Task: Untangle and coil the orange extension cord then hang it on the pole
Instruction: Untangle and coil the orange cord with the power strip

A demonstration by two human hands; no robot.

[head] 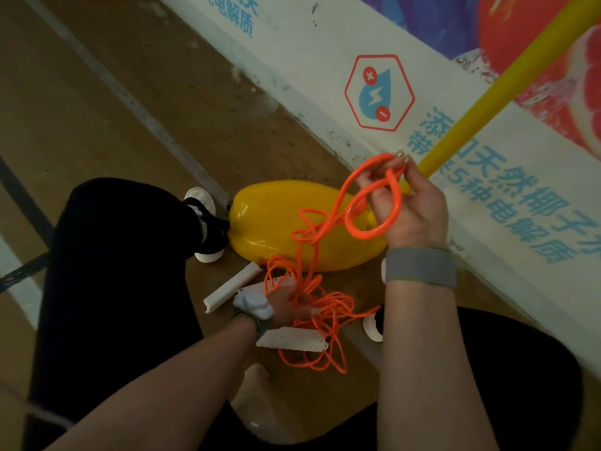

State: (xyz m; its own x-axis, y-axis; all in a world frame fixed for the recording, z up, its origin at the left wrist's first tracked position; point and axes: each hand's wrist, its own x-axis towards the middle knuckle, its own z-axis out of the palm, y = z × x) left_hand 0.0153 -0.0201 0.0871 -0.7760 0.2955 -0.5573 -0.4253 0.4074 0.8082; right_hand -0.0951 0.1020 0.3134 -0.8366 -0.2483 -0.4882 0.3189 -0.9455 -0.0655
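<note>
The person squats on the floor [130,125] close to a printed wall banner [357,43]. The right hand [413,206] is raised, and its fingers [400,164] pinch the top of two small loops of the orange cord [328,307]. The loops hang down across the palm. From them a strand drops toward 7 o'clock into a loose tangle on the floor, just in front of the knees.

The left hand [289,307] is low, down in that tangle with strands crossing it. It is too blurred to tell whether its fingers are gripping the cord or lying slack among it.

The yellow pole [487,102] slants from its fat yellow base [276,216] up toward 1 o'clock. It passes right behind the raised hand, so the right hand is much the nearer one for hanging. The held loops lie roughly across the pole's long axis, beside it and not around it.

Most of the cord is not coiled yet, so I judge the coiling has barely started. The next turn probably needs slack fed from the heap at 7 o'clock up to the right hand.

Two white strips [231,289] [292,340] lie against the tangle at 9 and 6 o'clock. Strands cross the nearer one and could snag on it. The wall closes off 3 o'clock and the base blocks 12 o'clock, so the open room for moving is on the bare floor toward 10 o'clock.
</note>
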